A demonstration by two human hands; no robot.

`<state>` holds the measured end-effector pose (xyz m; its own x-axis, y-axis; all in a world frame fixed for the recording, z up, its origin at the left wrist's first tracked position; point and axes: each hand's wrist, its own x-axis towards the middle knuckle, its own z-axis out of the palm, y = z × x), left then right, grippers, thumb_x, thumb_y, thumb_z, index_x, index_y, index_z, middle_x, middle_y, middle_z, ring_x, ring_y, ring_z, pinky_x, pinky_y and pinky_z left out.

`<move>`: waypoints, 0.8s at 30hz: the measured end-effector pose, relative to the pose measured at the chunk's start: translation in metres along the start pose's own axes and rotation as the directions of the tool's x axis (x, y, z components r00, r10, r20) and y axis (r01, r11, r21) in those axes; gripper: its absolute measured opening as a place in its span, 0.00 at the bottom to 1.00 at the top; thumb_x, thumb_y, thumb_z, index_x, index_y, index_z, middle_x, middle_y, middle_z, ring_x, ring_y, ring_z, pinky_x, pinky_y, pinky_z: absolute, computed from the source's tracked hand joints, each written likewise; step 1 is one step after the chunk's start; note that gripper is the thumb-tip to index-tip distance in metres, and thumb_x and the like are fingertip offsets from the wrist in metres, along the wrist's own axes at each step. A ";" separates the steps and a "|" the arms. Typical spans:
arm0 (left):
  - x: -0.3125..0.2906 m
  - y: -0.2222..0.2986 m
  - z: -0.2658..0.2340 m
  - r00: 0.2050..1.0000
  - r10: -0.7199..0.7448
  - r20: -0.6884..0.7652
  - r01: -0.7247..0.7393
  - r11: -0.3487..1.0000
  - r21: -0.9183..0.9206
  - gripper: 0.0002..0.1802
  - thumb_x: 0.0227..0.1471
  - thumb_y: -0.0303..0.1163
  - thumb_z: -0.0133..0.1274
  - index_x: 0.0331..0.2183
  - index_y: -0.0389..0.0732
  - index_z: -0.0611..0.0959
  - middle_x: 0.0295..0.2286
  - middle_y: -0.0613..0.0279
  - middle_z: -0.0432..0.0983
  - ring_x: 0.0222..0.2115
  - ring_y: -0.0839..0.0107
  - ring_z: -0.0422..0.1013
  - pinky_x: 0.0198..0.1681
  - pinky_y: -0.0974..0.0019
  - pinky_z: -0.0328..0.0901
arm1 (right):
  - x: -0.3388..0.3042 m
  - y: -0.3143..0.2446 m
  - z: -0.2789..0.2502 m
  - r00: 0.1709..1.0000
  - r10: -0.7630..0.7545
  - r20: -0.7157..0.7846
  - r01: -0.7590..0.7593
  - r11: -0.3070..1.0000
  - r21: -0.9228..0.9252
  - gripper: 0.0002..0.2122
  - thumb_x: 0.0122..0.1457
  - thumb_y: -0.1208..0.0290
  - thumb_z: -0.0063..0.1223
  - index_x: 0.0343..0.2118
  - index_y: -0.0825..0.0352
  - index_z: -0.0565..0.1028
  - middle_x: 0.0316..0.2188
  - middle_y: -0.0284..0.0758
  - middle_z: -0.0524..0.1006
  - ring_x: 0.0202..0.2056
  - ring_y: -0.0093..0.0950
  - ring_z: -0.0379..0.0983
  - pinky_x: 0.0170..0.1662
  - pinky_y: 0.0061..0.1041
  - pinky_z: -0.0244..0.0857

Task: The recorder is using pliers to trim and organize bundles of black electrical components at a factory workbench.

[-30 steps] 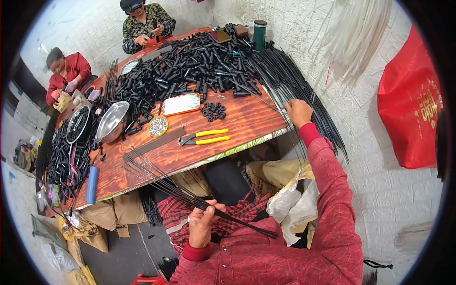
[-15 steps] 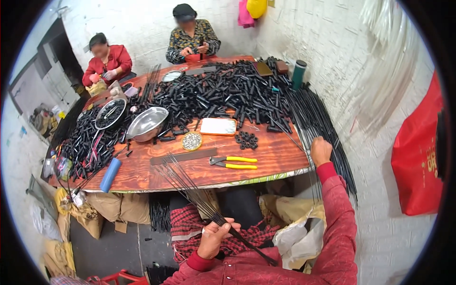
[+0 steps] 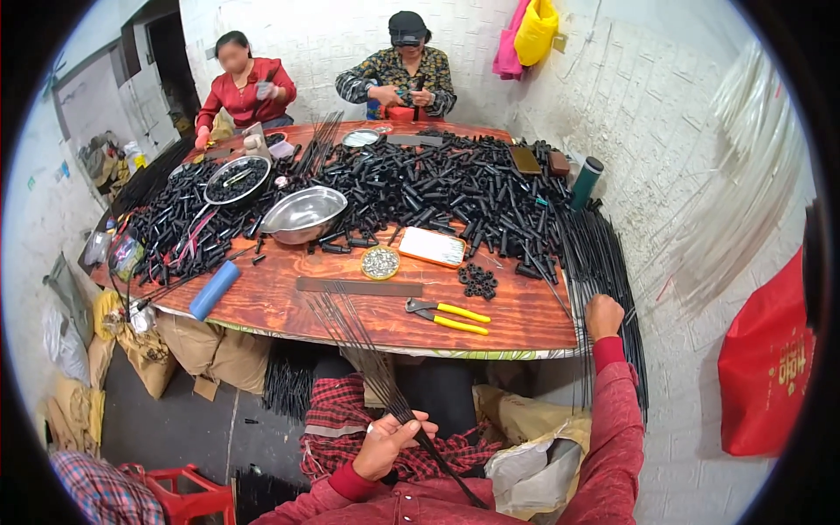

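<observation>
In my left hand (image 3: 389, 444), low in front of my lap, is a bundle of thin black rods (image 3: 378, 378). My thumb presses across it; the rods fan out toward the table and come together below my hand. My right hand (image 3: 604, 317) reaches to the right end of the table, its fingers curled down onto more thin black rods (image 3: 623, 262). Its fingertips are hidden, and some rods hang past the table edge below it. Yellow-handled pliers (image 3: 448, 317) lie between my hands, near a flat dark bar (image 3: 359, 287).
A heap of short black tubes (image 3: 420, 179) covers the far half of the table (image 3: 262, 297). Nearer stand a metal bowl (image 3: 304, 210), a white tray (image 3: 431, 247), a dish of small metal pieces (image 3: 381, 262), black rings (image 3: 478, 281) and a blue cylinder (image 3: 214, 290). Two people sit opposite.
The whole view has shifted, so the table sits lower and further right. Both my hands keep their hold. The co-worker in red has spread their hands apart.
</observation>
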<state>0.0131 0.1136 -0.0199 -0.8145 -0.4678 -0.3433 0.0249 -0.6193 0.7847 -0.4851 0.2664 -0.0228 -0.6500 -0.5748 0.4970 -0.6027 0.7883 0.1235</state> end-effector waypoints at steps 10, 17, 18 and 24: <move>-0.002 0.003 -0.003 0.999 0.014 -0.033 -0.014 1.000 -0.022 0.13 0.60 0.32 0.51 0.45 0.38 0.78 0.38 0.55 0.80 0.40 0.68 0.76 0.42 0.66 0.72 | 0.025 -0.009 -0.031 0.975 0.224 0.014 -0.223 0.961 0.164 0.08 0.48 0.68 0.52 0.23 0.68 0.76 0.24 0.48 0.78 0.28 0.48 0.76 0.33 0.44 0.69; -0.009 0.006 -0.004 0.999 0.049 0.015 -0.050 0.999 0.023 0.15 0.60 0.32 0.51 0.47 0.38 0.76 0.37 0.56 0.79 0.40 0.69 0.76 0.43 0.66 0.70 | 0.039 0.020 -0.045 0.891 0.449 0.067 -0.298 0.466 0.833 0.10 0.61 0.65 0.51 0.33 0.68 0.75 0.19 0.25 0.71 0.20 0.14 0.63 0.23 0.16 0.58; -0.011 0.010 -0.003 0.999 0.042 0.005 -0.042 0.999 0.016 0.15 0.60 0.32 0.51 0.47 0.38 0.76 0.37 0.56 0.79 0.40 0.69 0.76 0.43 0.66 0.70 | 0.043 0.010 -0.062 0.894 0.441 0.078 -0.303 0.468 0.830 0.10 0.61 0.65 0.51 0.33 0.68 0.75 0.19 0.25 0.71 0.20 0.14 0.63 0.23 0.16 0.58; -0.012 0.034 0.002 0.988 0.149 0.036 -0.152 0.983 0.098 0.16 0.60 0.32 0.49 0.49 0.36 0.74 0.35 0.63 0.79 0.36 0.76 0.74 0.39 0.72 0.66 | 0.024 -0.032 -0.175 0.949 0.304 0.086 -0.144 0.176 0.974 0.13 0.63 0.64 0.50 0.40 0.70 0.76 0.21 0.23 0.67 0.21 0.13 0.58 0.24 0.13 0.51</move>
<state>0.0225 0.0996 0.0125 -0.8221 -0.5318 -0.2032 0.0916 -0.4758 0.8747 -0.4007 0.2656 0.1358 -0.8397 -0.3245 0.4355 -0.4630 0.0086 -0.8863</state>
